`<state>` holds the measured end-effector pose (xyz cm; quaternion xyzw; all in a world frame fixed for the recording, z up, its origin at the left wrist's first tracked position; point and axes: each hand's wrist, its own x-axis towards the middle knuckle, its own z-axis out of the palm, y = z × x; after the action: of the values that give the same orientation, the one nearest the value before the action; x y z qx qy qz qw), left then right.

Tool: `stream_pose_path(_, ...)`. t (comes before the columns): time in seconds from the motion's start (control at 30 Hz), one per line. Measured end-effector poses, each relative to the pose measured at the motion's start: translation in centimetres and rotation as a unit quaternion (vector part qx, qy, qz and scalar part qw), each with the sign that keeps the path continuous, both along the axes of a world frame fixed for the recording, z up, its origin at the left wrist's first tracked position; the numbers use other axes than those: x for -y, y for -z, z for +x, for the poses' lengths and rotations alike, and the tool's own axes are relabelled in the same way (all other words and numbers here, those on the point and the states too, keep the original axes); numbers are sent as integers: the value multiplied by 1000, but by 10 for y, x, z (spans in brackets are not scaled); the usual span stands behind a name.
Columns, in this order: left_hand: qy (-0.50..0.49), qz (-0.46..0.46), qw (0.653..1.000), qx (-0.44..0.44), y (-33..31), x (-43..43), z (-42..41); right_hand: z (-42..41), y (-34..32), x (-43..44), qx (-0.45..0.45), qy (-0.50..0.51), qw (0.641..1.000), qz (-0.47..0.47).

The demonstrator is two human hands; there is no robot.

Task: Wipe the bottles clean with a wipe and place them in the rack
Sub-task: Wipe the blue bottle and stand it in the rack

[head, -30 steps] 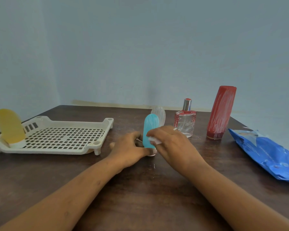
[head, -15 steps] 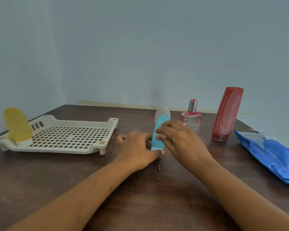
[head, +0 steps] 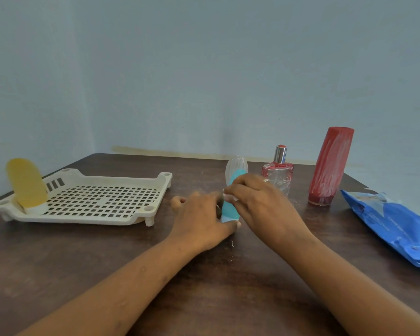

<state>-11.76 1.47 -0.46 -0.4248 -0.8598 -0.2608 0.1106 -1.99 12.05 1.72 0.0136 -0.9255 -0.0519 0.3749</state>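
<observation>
Head view | your left hand (head: 199,221) grips the teal bottle (head: 229,209) low; right hand (head: 260,204) pinches the wipe (head: 228,196) against it | risk: a hard stroke could knock it into the clear bottle (head: 237,163) behind.

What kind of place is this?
Likely a plain room at home: a dark wooden table in a corner of bare blue walls, with a rack, a perfume bottle and a wipes pack.

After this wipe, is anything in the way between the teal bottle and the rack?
Nothing visible. Only bare table lies between the teal bottle and the rack to its left, apart from the left hand holding the bottle's base. The yellow bottle stands at the rack's far left end, off the path.
</observation>
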Motion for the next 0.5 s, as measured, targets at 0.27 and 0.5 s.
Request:
stream_pose_path(0.27, 8, -9, 1000, -20, -2, 1, 5, -1, -13, -3, -112, 17, 991, -77)
stream_pose_path(0.5, 19, -8, 1000, -6, -2, 2, 6, -1, -24, -9, -79, 45, 983, -162)
